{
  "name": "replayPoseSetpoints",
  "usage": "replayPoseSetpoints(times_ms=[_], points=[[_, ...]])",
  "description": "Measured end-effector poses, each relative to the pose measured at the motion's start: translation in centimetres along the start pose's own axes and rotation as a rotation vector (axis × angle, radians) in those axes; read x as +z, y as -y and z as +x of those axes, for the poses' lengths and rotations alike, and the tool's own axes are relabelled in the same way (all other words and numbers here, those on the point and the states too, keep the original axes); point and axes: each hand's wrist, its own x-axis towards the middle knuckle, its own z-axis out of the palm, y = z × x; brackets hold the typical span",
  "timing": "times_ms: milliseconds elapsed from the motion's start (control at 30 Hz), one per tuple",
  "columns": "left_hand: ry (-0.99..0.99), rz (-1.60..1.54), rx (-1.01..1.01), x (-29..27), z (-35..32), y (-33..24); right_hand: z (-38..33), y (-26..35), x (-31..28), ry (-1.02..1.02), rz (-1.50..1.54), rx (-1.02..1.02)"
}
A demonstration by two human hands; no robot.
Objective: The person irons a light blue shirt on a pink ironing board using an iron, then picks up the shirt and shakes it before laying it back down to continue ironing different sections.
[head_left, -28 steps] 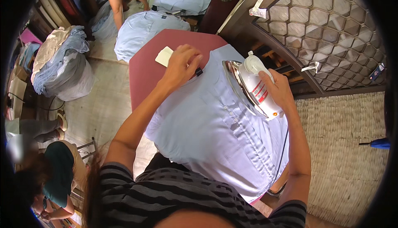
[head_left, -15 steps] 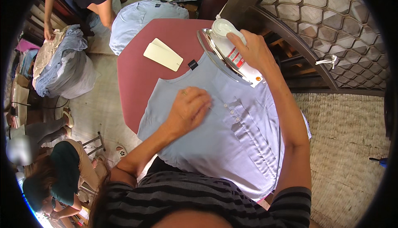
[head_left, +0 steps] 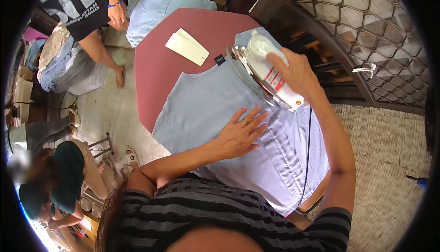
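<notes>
Across the red desk [head_left: 160,68] a pale blue shirt [head_left: 206,105] lies under the flat, spread left hand [head_left: 240,132], while the right hand [head_left: 298,75] grips the iron [head_left: 266,71], seemingly lifted mid-pressing, next needing smooth cloth.

Bare forearms, no gloves and no watch. A ring on one finger of the left hand [head_left: 239,134]; nothing worn on the right hand [head_left: 295,71]. Short-sleeved top in dark grey with black horizontal stripes, sleeves ending above the elbows. Strands of brown hair hanging by the left shoulder.
</notes>
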Motion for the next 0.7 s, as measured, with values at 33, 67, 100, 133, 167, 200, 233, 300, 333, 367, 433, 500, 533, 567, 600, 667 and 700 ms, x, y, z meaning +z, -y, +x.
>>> replayPoseSetpoints(times_ms=[33,67,100,133,167,200,233,300,333,367,433,500,533,567,600,667,700], points=[[0.01,-0.003,0.011,0.2,-0.1,-0.2,-0.7,-0.4,0.6,-0.021,-0.031,-0.052],[0.021,-0.006,0.022,0.4,-0.1,-0.3,-1.1,-0.5,0.7,-0.04,-0.023,-0.038],[0.036,-0.012,0.027,0.7,-0.4,-0.6,-1.5,-0.1,1.0,-0.052,-0.01,-0.022],[0.046,-0.016,0.021,0.8,-0.6,-0.7,-1.7,0.2,1.4,-0.065,0.003,-0.006],[0.057,-0.02,0.015,0.9,-0.8,-0.5,-1.2,0.3,2.1,-0.127,0.007,-0.074],[0.07,-0.027,0.005,1.0,-1.1,-0.7,-0.7,0.5,2.6,-0.106,0.02,-0.047],[0.068,-0.038,0.009,1.0,-0.9,-0.7,-0.2,0.9,2.7,-0.094,0.029,-0.017],[0.06,-0.048,0.013,0.9,-0.8,-0.6,-0.1,1.3,2.5,-0.057,0.046,0.03],[0.055,-0.046,0.01,0.9,-1.0,-0.6,-0.5,1.2,2.6,-0.056,0.037,0.015],[0.05,-0.043,0.005,1.0,-1.2,-0.7,-1.2,0.9,2.5,-0.055,0.029,-0.001],[0.038,-0.049,0.008,1.1,-1.1,-1.1,-1.8,-0.1,2.1,-0.067,0.041,-0.06],[0.028,-0.06,0.017,1.5,-0.9,-1.3,-1.8,-1.1,1.3,0.014,0.064,-0.086],[0.015,-0.071,0.013,1.7,-0.8,-1.4,-1.6,-1.4,0.8,0.055,0.073,-0.102],[0.001,-0.08,0.009,1.9,-0.9,-1.5,-1.6,-1.6,0.3,0.074,0.124,-0.129],[-0.013,-0.095,0.004,2.0,-0.9,-1.7,-1.5,-1.9,-0.2,0.104,0.128,-0.173],[-0.028,-0.093,-0.007,2.2,-0.8,-2.0,-1.3,-2.4,-0.8,0.165,0.137,-0.259],[-0.028,-0.091,-0.016,2.2,-0.9,-2.0,-1.3,-2.0,-0.7,0.196,0.146,-0.304]])
